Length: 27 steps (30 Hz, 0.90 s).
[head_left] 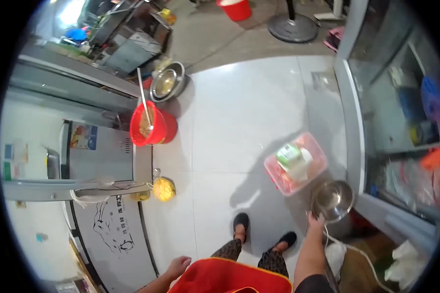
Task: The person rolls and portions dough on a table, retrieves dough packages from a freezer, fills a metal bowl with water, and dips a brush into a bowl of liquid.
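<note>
My right hand [316,220] is closed on the near rim of a shiny steel bowl [333,200], its inside facing up. Just beyond the bowl, on the white tiled floor, sits a clear pink-tinted plastic tub [316,172]. Reddish-orange contents show through it, with a green-and-white package [289,155] and a pale item on top. My left hand [179,266] hangs low beside the red apron [230,276], fingers loosely curled together, with nothing visible in them.
A red bucket [167,129] with a long-handled ladle stands at left. Nested metal basins [173,80] lie behind it, and a yellow bundle [164,189] nearer me. Glass-door frames [351,93] flank both sides. A white cord [362,251] trails at lower right.
</note>
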Tool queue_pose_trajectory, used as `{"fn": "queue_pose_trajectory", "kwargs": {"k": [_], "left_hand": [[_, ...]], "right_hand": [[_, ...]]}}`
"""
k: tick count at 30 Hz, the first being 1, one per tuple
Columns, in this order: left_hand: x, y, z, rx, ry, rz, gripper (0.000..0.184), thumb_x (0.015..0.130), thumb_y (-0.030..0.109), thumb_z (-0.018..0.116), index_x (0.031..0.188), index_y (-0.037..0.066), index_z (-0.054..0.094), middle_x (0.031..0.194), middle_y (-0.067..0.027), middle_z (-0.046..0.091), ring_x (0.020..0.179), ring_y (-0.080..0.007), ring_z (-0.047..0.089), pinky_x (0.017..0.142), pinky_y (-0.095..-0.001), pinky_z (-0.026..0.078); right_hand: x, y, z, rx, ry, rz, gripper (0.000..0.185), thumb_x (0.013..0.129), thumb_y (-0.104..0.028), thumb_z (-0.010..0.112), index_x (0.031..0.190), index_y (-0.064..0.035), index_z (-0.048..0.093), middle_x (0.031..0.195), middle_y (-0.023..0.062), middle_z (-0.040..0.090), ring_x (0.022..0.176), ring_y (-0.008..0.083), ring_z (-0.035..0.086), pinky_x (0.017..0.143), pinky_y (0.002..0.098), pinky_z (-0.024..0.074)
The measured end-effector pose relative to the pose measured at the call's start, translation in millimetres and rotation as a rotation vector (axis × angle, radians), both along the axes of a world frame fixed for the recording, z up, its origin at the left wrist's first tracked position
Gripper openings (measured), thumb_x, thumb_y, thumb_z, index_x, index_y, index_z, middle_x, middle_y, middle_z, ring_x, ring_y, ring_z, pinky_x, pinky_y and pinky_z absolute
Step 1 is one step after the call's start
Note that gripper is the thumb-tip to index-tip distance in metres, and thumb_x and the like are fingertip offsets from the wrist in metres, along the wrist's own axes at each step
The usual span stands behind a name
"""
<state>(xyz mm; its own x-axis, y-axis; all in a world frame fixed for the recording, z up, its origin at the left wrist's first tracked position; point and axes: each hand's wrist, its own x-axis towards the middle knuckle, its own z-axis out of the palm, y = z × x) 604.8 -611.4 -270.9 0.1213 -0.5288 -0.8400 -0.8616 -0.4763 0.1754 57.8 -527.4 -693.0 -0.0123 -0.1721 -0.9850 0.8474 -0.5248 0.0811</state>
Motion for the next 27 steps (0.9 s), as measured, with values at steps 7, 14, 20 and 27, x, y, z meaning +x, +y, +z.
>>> {"fn": "queue_pose_trajectory", "kwargs": {"k": [7, 14, 20, 27], "left_hand": [[-47.1, -38.9, 20.1, -0.027, 0.090, 0.018, 0.036, 0.089, 0.029, 0.047, 0.109, 0.003, 0.059, 0.100, -0.0149, 0.063, 0.093, -0.0258, 0.059, 0.082, -0.0329, 0.045], [-65.3, -41.3, 28.9, -0.063, 0.160, 0.064, 0.033, 0.089, 0.025, 0.048, 0.107, -0.001, 0.059, 0.096, -0.0143, 0.064, 0.090, -0.0232, 0.061, 0.081, -0.0311, 0.046], [-89.0, -41.7, 33.2, 0.017, 0.088, 0.041, 0.033, 0.090, 0.027, 0.047, 0.111, 0.003, 0.058, 0.104, -0.0127, 0.063, 0.097, -0.0249, 0.058, 0.086, -0.0325, 0.044], [-109.3, -47.2, 72.8, -0.124, 0.230, -0.160, 0.036, 0.090, 0.031, 0.046, 0.110, 0.005, 0.059, 0.103, -0.0149, 0.062, 0.096, -0.0265, 0.059, 0.086, -0.0345, 0.044]], "right_hand": [[-11.1, -1.3, 24.2, 0.378, 0.056, 0.074, 0.026, 0.087, -0.027, 0.045, 0.086, -0.0022, 0.053, 0.079, 0.0081, 0.054, 0.078, 0.0235, 0.055, 0.071, 0.0377, 0.0512], [21.4, 63.5, -35.5, 0.166, 0.121, 0.163, 0.030, 0.080, -0.030, 0.055, 0.087, -0.0009, 0.056, 0.086, 0.0134, 0.059, 0.085, 0.0274, 0.057, 0.078, 0.0406, 0.0481], [18.5, 54.0, -7.4, 0.764, 1.384, 1.504, 0.034, 0.075, -0.024, 0.067, 0.086, 0.0071, 0.059, 0.073, 0.0177, 0.064, 0.067, 0.0266, 0.064, 0.057, 0.0343, 0.0503], [11.6, -22.6, 226.3, 0.506, 1.231, 1.740, 0.029, 0.082, -0.015, 0.059, 0.099, 0.0083, 0.055, 0.089, 0.0165, 0.063, 0.081, 0.0225, 0.061, 0.070, 0.0313, 0.0497]]}}
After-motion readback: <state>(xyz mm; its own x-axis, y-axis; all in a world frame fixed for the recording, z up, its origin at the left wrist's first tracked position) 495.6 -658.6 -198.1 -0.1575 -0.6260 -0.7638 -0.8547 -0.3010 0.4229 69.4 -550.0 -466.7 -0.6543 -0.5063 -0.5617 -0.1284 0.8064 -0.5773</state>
